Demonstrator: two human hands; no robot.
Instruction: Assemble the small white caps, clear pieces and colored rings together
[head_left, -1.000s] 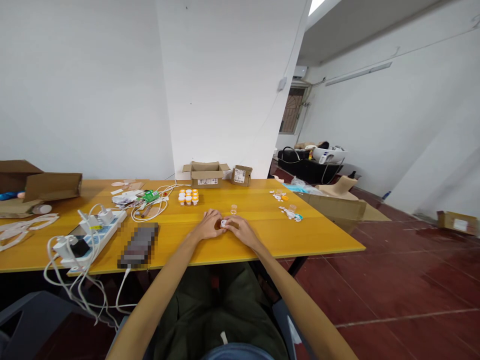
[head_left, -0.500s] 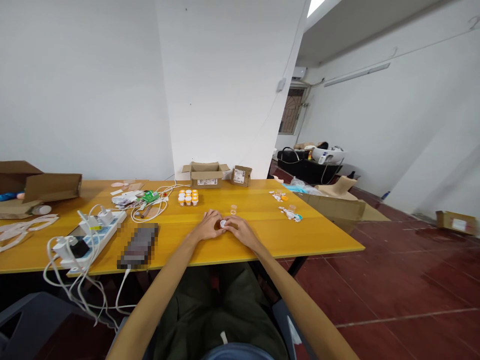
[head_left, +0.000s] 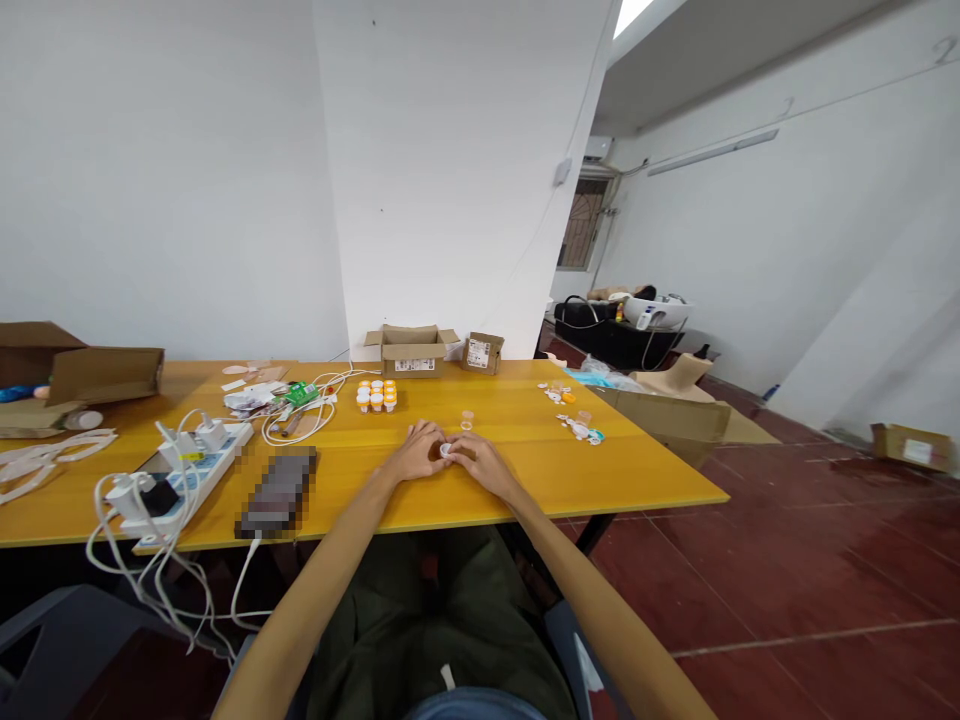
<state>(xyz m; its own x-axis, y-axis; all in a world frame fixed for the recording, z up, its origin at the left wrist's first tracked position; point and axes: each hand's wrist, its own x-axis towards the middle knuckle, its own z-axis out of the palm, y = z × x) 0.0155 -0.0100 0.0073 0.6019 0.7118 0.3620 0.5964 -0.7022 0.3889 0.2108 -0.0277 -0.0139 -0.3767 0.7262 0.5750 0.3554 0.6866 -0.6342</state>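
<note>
My left hand (head_left: 417,452) and my right hand (head_left: 481,463) meet on the yellow table (head_left: 525,470), fingertips together around a small white cap (head_left: 445,450) on a small amber piece that the fingers mostly hide. A small clear cup (head_left: 467,418) stands just beyond the hands. Further back sits a block of several orange vials with white caps (head_left: 376,394). Loose white caps and small parts (head_left: 577,428) lie to the right of the hands.
A white power strip with plugs and cables (head_left: 184,465) and a dark phone (head_left: 276,490) lie at the left. Two open cardboard boxes (head_left: 411,349) stand at the table's back edge, another box (head_left: 82,372) at far left. More boxes (head_left: 675,412) sit beyond the table's right end.
Both hands stay together on the small capped piece; the fingers have shifted only slightly. Nothing else on the table has moved.
</note>
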